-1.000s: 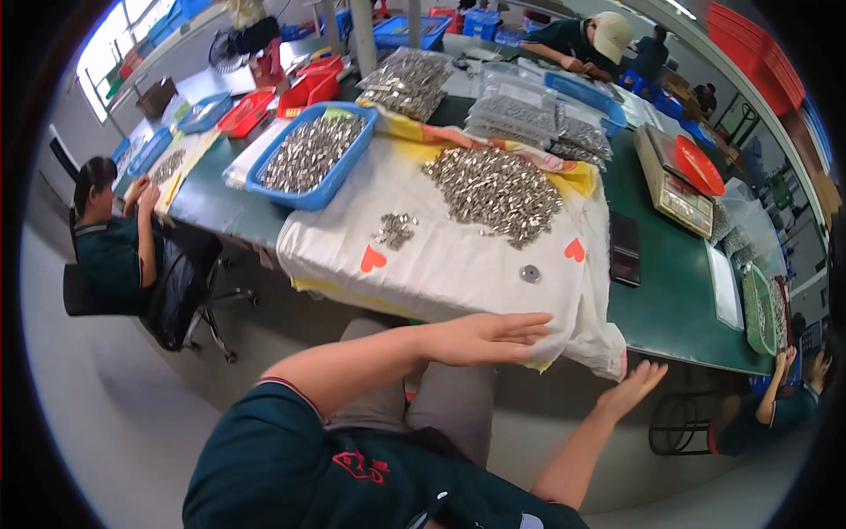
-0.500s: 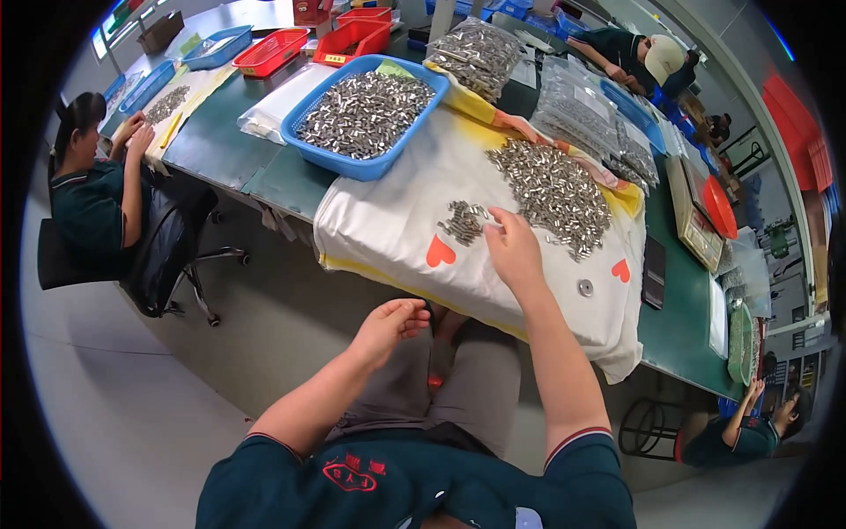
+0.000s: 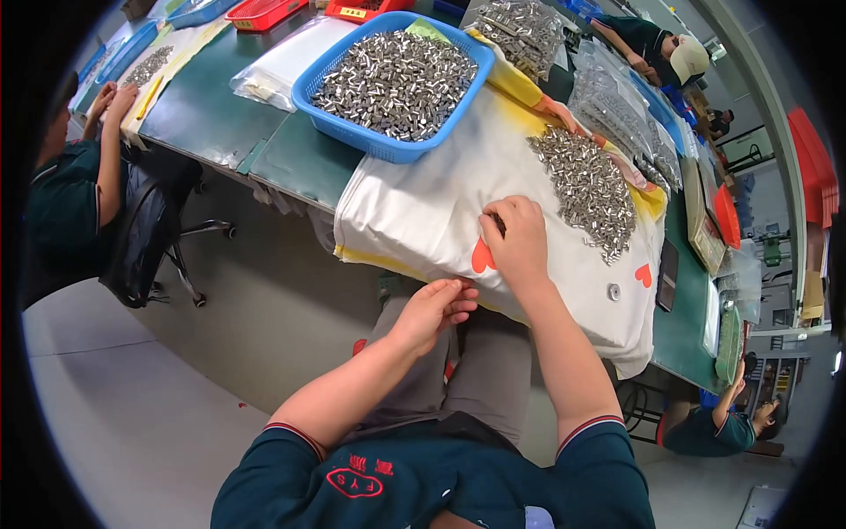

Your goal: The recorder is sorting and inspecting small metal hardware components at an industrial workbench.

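My right hand (image 3: 518, 236) lies on the white cloth (image 3: 423, 207) with its fingers curled over a small heap of short metal cylinders (image 3: 500, 224). Most of that heap is hidden beneath the hand. To its right spreads a bigger pile of the same shiny cylinders (image 3: 586, 189). My left hand (image 3: 432, 313) hovers over my lap by the table's front edge, thumb and fingertips pinched together. Whatever sits in that pinch, if anything, is too small to make out. A printed red heart (image 3: 482, 256) shows beside my right hand.
Behind the cloth stands a blue basket (image 3: 304, 99) full of cylinders. Bulging plastic bags of parts (image 3: 520, 40) lie at the back. A metal ring (image 3: 614, 291) and a dark phone (image 3: 668, 275) are on the right. Co-workers sit at left, far right and lower right.
My right hand has closed over the small heap, which was in plain sight beside its fingertips before. The left hand stays pinched, nearer the table edge. The whole view has shifted.
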A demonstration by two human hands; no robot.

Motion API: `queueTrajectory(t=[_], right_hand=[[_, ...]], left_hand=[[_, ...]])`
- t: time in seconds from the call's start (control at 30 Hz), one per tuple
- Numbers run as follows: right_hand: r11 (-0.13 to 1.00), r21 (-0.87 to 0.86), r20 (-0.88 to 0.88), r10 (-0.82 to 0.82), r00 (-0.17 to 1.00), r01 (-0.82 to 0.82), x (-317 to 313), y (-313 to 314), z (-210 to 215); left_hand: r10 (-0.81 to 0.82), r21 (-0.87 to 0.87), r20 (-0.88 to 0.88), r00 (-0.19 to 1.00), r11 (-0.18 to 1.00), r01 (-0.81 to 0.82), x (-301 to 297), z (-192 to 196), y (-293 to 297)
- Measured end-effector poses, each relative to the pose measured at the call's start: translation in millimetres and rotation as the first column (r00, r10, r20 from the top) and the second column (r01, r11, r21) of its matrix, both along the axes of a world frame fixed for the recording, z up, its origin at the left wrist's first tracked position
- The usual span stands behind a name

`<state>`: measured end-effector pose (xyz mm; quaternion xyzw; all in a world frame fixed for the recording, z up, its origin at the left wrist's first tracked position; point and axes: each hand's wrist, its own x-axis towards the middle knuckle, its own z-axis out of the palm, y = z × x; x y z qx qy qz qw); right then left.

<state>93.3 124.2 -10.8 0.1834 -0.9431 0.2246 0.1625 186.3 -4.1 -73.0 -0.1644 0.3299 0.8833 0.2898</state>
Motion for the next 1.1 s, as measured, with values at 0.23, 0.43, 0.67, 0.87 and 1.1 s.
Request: queueTrajectory(t=[0.23,0.43,0.67,0.87,1.1], right_hand=[[0.990,-0.132,-0.032,-0.059,0.998,0.054,23,37,8],[0.994,-0.103,0.061,-0.025,0.998,0.031,34,33,4],[0.996,-0.027,-0.037,-0.090,0.995,0.089,39,5,-2],[0.986,0.015,-0.038,-0.163,0.986,0.164,37,-7,-6],[0.983,-0.100,-0.028,-0.158,0.987,0.155,39,-2,-6]], left_hand=[[0.011,0.129,0.080,0.997,0.991,-0.021,1,-7,4],[-0.011,0.202,0.154,0.988,0.979,-0.021,-3,-11,17],[0.040,0.203,0.178,0.983,0.976,-0.077,-10,1,25],[0.041,0.303,0.271,0.962,0.945,-0.125,-13,1,32],[-0.009,0.340,0.361,0.932,0.932,-0.123,-16,2,47]])
